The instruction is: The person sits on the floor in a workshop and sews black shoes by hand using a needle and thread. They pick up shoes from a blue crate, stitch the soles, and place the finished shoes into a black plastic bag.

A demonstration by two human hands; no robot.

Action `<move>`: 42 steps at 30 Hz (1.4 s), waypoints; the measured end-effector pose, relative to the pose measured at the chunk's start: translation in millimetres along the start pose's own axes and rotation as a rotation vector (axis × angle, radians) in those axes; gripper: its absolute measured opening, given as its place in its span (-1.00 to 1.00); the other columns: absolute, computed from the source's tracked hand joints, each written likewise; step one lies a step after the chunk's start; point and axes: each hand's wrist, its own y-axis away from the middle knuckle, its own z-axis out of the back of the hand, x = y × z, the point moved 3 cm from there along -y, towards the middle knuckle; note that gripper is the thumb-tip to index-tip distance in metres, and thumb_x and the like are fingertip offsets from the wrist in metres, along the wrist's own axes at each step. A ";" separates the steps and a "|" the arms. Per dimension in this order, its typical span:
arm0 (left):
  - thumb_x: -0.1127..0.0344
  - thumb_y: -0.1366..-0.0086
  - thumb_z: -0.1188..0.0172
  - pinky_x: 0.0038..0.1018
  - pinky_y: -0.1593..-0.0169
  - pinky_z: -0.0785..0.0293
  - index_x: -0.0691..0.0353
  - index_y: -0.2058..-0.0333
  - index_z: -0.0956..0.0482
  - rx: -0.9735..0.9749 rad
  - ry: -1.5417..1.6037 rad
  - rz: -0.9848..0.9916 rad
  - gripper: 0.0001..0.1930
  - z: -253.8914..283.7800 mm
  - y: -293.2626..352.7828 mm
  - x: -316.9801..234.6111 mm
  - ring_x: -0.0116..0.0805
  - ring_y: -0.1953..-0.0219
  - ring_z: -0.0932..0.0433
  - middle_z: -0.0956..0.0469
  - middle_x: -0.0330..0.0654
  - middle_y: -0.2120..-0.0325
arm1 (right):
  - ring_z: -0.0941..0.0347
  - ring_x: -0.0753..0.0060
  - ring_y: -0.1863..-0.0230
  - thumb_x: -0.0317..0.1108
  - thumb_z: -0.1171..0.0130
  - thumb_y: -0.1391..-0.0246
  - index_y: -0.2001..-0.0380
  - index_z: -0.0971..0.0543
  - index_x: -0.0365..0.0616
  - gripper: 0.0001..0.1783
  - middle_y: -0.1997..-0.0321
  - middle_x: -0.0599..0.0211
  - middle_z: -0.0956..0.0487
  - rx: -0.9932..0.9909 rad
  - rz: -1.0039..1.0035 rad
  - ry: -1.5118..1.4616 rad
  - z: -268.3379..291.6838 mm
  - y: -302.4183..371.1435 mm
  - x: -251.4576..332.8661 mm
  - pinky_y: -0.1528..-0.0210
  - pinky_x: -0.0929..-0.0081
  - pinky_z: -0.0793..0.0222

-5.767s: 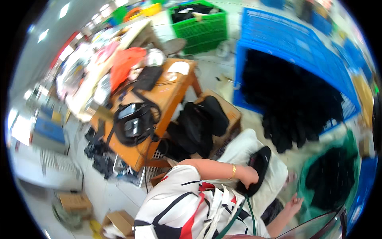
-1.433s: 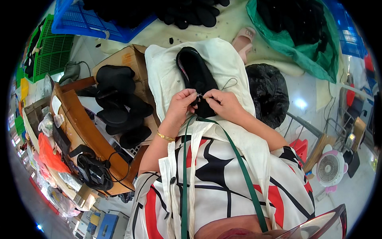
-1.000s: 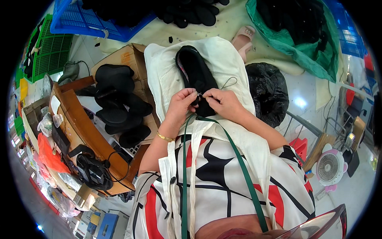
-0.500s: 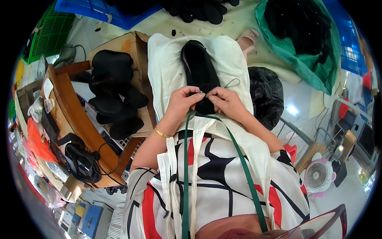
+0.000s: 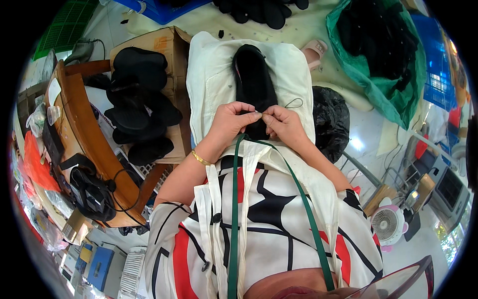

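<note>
A black slip-on shoe point(image 5: 253, 82) lies on the white cloth point(image 5: 209, 65) over my lap, its opening at the far end. At its near end my left hand point(image 5: 230, 121) and my right hand point(image 5: 285, 123) meet with thumbs and forefingers pinched together. A tiny pale speck shows between the fingertips; what they pinch is too small to name. Just right of my right hand, a thin dark loop of thread or wire point(image 5: 295, 102) rests on the cloth. My fingers partly cover the near part of the shoe.
Several black shoes point(image 5: 142, 92) are heaped by a cardboard box point(image 5: 175, 55) on the left, beside a wooden table point(image 5: 82, 129). To the right are a black plastic bag point(image 5: 331, 122), a pink slipper point(image 5: 313, 52), a green sack point(image 5: 368, 82) of black pieces and a small fan point(image 5: 388, 224).
The whole view has shifted slightly. My hands stay pinched together over the near end of the shoe, the fingertips a little closer. Nothing has been let go.
</note>
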 end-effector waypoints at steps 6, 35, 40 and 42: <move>0.39 -0.14 -0.39 -0.71 0.54 -0.23 0.28 0.30 -0.61 0.006 -0.010 0.001 -0.82 1.6 -2.7 2.0 -0.67 0.60 -0.35 -0.57 -0.34 0.49 | -0.40 0.74 0.57 -0.31 -0.12 -0.25 0.34 -0.53 -0.19 -0.83 0.57 0.49 -0.51 -0.007 -0.018 0.027 -1.4 -0.8 4.2 0.49 0.72 -0.37; 0.37 -0.21 -0.33 -0.68 0.42 -0.45 0.29 0.22 -0.55 0.007 0.149 -0.031 -0.79 -6.9 3.0 6.8 -0.58 0.46 -0.53 -0.60 -0.24 0.44 | -0.29 0.73 0.48 -0.40 -0.04 -0.25 0.21 -0.55 -0.25 -0.84 0.53 0.52 -0.47 0.127 0.149 0.122 11.4 -1.5 0.1 0.40 0.68 -0.26; 0.39 -0.21 -0.32 -0.67 0.44 -0.45 0.26 0.22 -0.55 0.005 0.151 -0.020 -0.81 -5.3 0.9 9.0 -0.58 0.48 -0.53 -0.61 -0.24 0.45 | -0.29 0.76 0.57 -0.37 -0.06 -0.25 0.25 -0.53 -0.21 -0.86 0.61 0.53 -0.44 0.099 0.094 0.038 6.4 -1.2 0.1 0.53 0.69 -0.22; 0.40 -0.21 -0.32 -0.67 0.44 -0.45 0.24 0.22 -0.56 0.009 0.154 -0.016 -0.82 -4.5 -0.2 10.6 -0.58 0.50 -0.53 -0.62 -0.24 0.45 | -0.32 0.75 0.56 -0.36 -0.06 -0.25 0.25 -0.51 -0.21 -0.86 0.60 0.51 -0.45 0.086 0.071 0.036 4.7 -2.1 -0.1 0.53 0.68 -0.25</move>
